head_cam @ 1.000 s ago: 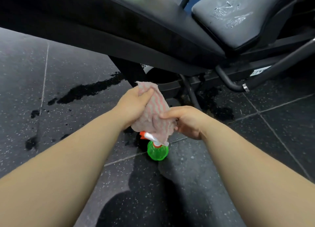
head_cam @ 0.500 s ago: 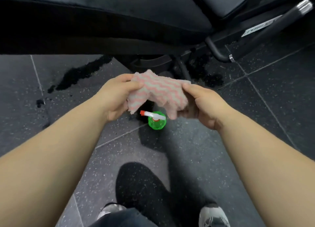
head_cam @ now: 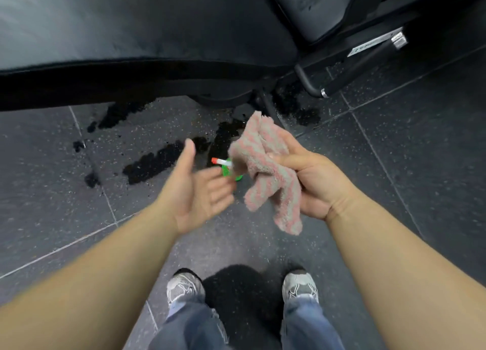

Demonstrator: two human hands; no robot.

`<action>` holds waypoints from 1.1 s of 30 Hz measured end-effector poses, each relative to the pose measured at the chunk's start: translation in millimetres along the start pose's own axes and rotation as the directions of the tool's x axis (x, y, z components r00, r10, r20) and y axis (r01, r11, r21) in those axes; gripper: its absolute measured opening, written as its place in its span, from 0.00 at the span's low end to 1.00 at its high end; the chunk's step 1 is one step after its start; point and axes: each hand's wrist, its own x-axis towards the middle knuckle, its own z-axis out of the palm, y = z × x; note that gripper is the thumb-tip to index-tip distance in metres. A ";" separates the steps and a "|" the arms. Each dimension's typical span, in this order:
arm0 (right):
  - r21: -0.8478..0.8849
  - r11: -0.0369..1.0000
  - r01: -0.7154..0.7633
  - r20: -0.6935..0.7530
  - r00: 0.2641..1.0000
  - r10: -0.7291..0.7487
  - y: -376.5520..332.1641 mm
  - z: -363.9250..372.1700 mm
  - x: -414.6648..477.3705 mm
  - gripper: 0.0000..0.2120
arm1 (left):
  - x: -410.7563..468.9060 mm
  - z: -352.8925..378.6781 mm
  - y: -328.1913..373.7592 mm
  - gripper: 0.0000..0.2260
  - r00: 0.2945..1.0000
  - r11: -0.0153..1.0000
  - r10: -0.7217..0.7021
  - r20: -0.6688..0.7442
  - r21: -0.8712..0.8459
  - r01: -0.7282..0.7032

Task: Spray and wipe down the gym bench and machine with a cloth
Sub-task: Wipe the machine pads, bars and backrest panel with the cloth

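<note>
I am clamping my right hand [head_cam: 313, 184] on the crumpled pink-and-grey striped terry cloth [head_cam: 265, 170] just right of the green plastic spray bottle [head_cam: 225, 170], so my left hand [head_cam: 200, 191], fingers spread, is hovering over that bottle, likely to grab it for the black padded bench [head_cam: 157, 34] beyond it

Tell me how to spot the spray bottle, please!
Look below the big black bench pad, down at the dark speckled floor with its wet patches. The spray bottle stands there, seen between the open left hand and the right hand gripping the striped pink-and-grey cloth. It is the only bright green thing, with a white nozzle tipped in red.
</note>
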 end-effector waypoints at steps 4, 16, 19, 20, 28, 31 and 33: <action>0.087 0.996 -0.015 0.081 0.997 0.008 9.2 10.3 -9.7 0.29 | -6.6 13.4 -30.8 0.51 0.969 0.993 -0.072 0.235 -0.079 0.092; -0.772 0.635 0.021 -0.318 0.852 -0.415 7.9 13.2 -26.0 0.35 | -30.3 22.8 -16.9 0.27 0.905 0.829 0.426 0.011 0.394 -0.396; -0.843 0.538 0.008 -0.268 0.861 -0.432 2.0 21.2 -20.3 0.20 | -36.3 20.8 -2.1 0.21 0.899 0.759 0.430 0.082 0.506 -0.409; -0.881 0.472 -0.024 -0.250 0.871 -0.423 -0.5 25.2 -18.6 0.19 | -37.7 19.7 4.3 0.19 0.884 0.679 0.463 0.069 0.613 -0.404; -0.983 0.131 -0.131 -0.182 0.818 -0.546 -10.5 55.5 5.5 0.09 | -43.0 -6.7 64.5 0.04 0.696 0.051 0.696 0.175 0.955 -0.291; -0.751 0.660 -0.026 -0.373 0.841 -0.392 -10.4 67.6 14.4 0.10 | -42.4 -3.2 80.8 0.05 0.797 0.342 0.589 0.131 0.854 -0.393; -0.668 0.744 -0.001 -0.399 0.844 -0.358 -9.7 67.5 22.5 0.09 | -37.3 2.1 89.0 0.08 0.861 0.569 0.492 0.129 0.700 -0.431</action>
